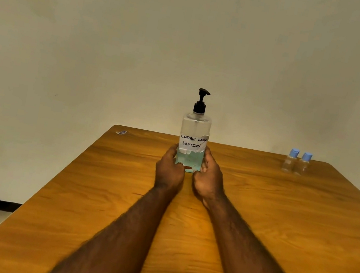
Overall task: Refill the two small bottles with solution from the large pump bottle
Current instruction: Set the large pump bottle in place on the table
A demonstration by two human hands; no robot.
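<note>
As the large pump bottle (194, 134) stood upright on the table (94, 193), the left hand (170, 170) and right hand (209, 177) gripped its lower sides, fingers curled round it. Rigid, smooth plastic, about a third full: probably light, possibly slippery. The two small bottles (290, 162) stood capped near the far right edge, open wood between.

Clear plastic pump bottle (196, 124) with torn paper label (193, 142); smooth, grained wooden table (278, 222).

The pump bottle (194, 134) stands upright on the tabletop (278, 222) near the far edge's middle; two small bottles (296, 162) stand side by side at the far right corner.
</note>
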